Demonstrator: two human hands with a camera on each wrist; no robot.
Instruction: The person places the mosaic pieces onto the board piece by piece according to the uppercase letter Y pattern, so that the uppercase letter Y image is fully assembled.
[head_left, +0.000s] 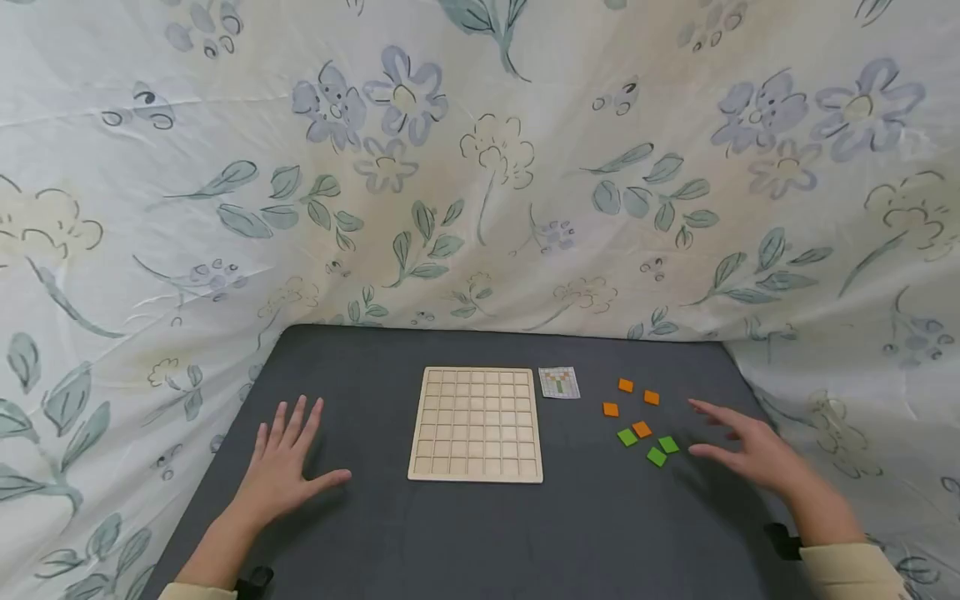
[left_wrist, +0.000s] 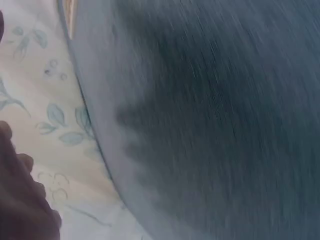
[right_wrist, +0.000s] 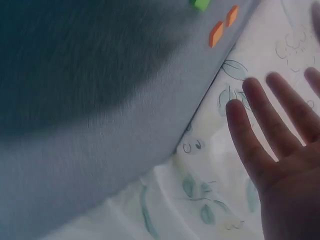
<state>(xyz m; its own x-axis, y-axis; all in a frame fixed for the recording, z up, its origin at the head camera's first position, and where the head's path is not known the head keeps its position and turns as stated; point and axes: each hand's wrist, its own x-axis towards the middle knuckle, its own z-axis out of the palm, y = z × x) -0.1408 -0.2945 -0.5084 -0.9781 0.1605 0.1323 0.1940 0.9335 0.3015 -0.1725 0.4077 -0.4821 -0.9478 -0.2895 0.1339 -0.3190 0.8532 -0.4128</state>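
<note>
My left hand (head_left: pixel 283 473) hovers over the left side of the dark table with its fingers spread, holding nothing. Right of it lies a square wooden grid board (head_left: pixel 477 425) with bare squares. My right hand (head_left: pixel 750 450), also holding nothing, is above the table's right side, fingers extended toward several loose tiles. Among them are orange tiles (head_left: pixel 611 409) and green tiles (head_left: pixel 657 457), lying flat between the board and that hand. In the right wrist view, the right hand's fingers (right_wrist: pixel 272 120) are apart, with two orange tiles (right_wrist: pixel 216 34) beyond them.
A small printed pattern card (head_left: pixel 559 383) lies just off the board's upper right corner. The dark table (head_left: pixel 480 542) ends at a floral cloth (head_left: pixel 480 208) that hangs behind it and along both sides.
</note>
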